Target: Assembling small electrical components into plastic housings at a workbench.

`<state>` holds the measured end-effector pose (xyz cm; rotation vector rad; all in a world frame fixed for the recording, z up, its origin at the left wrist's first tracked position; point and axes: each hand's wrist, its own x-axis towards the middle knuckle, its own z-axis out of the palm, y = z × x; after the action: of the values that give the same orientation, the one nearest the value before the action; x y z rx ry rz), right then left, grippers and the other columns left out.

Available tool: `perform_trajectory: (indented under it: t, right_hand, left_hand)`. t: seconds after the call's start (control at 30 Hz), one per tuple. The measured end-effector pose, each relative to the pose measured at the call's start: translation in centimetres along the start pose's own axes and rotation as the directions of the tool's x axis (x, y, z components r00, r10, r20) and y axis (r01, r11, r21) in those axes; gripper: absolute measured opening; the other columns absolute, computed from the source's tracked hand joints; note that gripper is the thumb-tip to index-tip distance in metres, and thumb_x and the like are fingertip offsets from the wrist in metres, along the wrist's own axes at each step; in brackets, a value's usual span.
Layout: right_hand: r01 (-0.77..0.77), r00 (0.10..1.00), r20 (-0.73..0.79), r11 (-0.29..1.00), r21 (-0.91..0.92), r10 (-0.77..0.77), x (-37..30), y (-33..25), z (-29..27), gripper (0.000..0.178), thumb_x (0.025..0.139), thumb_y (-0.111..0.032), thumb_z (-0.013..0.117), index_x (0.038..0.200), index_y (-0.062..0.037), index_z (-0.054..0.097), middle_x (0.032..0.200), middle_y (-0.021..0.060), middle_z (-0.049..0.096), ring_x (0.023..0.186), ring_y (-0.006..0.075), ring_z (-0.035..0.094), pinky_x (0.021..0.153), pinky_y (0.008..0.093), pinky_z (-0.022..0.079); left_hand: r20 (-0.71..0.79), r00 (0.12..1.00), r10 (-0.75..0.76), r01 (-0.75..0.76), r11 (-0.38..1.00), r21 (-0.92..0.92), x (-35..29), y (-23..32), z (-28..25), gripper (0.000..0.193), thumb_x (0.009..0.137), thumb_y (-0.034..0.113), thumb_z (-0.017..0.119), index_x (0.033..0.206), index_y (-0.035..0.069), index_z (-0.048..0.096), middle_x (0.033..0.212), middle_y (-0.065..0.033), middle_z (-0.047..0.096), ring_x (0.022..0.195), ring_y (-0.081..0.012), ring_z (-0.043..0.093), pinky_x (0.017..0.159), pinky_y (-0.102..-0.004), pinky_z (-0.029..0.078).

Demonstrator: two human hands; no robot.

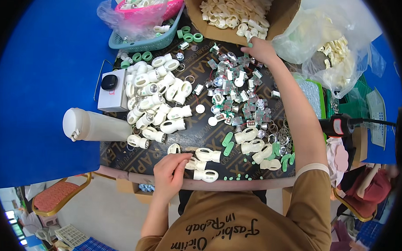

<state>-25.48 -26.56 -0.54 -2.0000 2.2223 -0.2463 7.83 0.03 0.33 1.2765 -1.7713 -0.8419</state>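
Observation:
My left hand [170,172] is at the table's near edge, fingers pressed together; what they hold, if anything, is hidden. Its fingertips are beside a few cream plastic flashlight shells [207,155], and another shell [173,148] lies just beyond the knuckles. Stretched far forward, my right hand [260,51] is closed at the lip of a cardboard box [282,17] full of cream plastic parts [236,9]. A small green piece [250,45] shows between its fingers. Below that hand spreads a pile of small circuit units [233,89] with wires and lamp heads.
Assembled cream flashlights [155,95] are heaped left of centre, by a white bottle [101,125] and a white box [113,93]. Green strips [228,144] and metal rings [282,135] lie nearer me. A blue basket [146,44] and plastic bags [297,36] stand at the back.

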Motion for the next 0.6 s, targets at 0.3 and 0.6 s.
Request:
perform_trajectory:
  t: [0.3,0.6]
  right_hand:
    - [-0.039,0.965,-0.231,0.941,0.337,0.123,-1.7,0.9,-1.6,0.035,0.071,-0.03,0.069,0.091,-0.0022,0.067,0.085,0.0182,0.065,0.085,0.0313,0.063,0.075,0.0382,0.048]
    - [0.245,0.737,-0.591,0.945,-0.218,-0.328,-7.8,3.0,-1.1,0.014,0.072,-0.015,0.064,0.079,-0.0092,0.054,0.07,0.0082,0.058,0.068,0.0295,0.059,0.056,0.0413,0.046]
  left_hand:
    - [-0.001,0.999,-0.034,0.034,0.998,-0.062,-0.1,0.0,0.0,0.013,0.08,0.0,0.055,0.089,0.0,0.064,0.077,-0.0108,0.064,0.068,-0.0214,0.061,0.062,-0.0278,0.047]
    - [0.087,0.996,0.031,-0.02,0.993,-0.115,0.3,0.5,2.1,0.012,0.08,0.001,0.056,0.089,0.001,0.064,0.077,-0.0108,0.064,0.068,-0.0215,0.061,0.062,-0.0283,0.047]
